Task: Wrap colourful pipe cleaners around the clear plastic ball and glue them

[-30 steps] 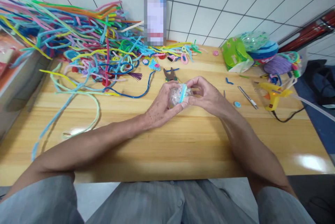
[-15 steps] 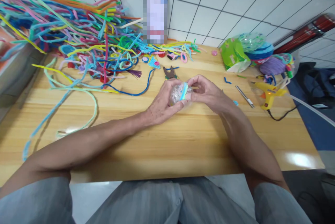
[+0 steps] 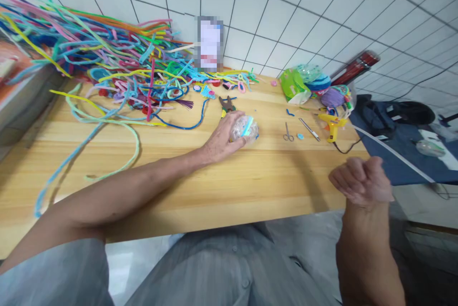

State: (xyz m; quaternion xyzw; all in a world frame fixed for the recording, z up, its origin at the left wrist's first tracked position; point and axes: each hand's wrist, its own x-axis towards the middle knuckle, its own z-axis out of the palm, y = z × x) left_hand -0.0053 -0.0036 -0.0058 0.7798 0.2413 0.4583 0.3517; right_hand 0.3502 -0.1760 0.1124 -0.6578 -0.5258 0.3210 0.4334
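My left hand (image 3: 222, 140) is wrapped round the left side of a clear, shiny ball (image 3: 253, 133) with a light-blue and pale-green fuzzy strip (image 3: 246, 126) across it. The ball's left side is hidden behind my fingers. Just behind that hand lie pliers (image 3: 226, 104) with their jaws apart. Out by the table's right edge, my right hand (image 3: 361, 179) is raised and curled into a fist, away from the ball. What is inside that fist, if anything, is hidden. Nearest to it is a yellow glue gun (image 3: 332, 127) with a cord.
Tangled pipe cleaners (image 3: 118, 70) cover the back left. A blurred-out upright screen (image 3: 210, 44) stands against the tiled wall. Scissors (image 3: 288, 134), a small blue disc (image 3: 300, 137) and a craft knife (image 3: 309, 129) lie right of centre, before a green packet (image 3: 294, 86).
My right hand has let go of the ball and swung far right, closing into a fist. My left hand keeps its hold on the ball. The view has turned to the right.
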